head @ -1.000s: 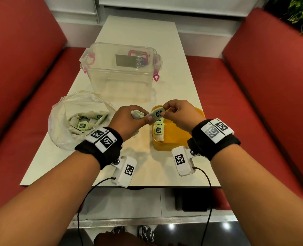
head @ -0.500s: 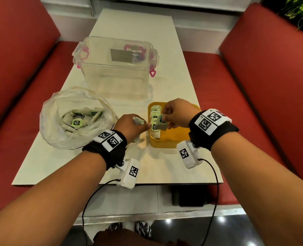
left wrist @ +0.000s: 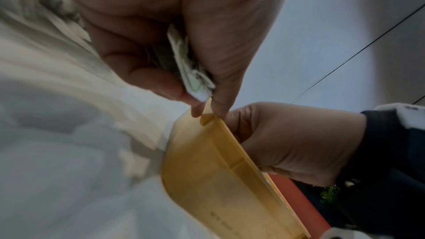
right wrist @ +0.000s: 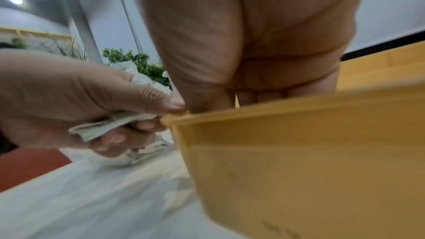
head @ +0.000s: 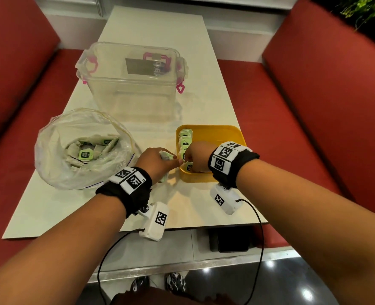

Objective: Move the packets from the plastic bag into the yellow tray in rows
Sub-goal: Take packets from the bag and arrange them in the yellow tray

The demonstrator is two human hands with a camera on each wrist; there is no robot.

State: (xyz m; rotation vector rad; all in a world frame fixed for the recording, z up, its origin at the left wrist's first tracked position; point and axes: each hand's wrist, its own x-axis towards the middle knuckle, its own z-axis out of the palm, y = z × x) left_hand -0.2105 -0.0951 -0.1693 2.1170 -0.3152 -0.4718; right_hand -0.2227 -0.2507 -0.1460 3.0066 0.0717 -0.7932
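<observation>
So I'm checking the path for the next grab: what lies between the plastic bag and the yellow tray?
The left hand, gripping spare packets, lies between the plastic bag and the yellow tray, in the head view.

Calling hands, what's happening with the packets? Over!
Left hand grips spare packets beside yellow plastic tray. Right hand inside tray, grip hidden. One row started. Nothing blocking.

Green-labelled packets (head: 184, 140) line yellow tray's (head: 217, 132) left wall; more fill bag (head: 56, 146)
</observation>
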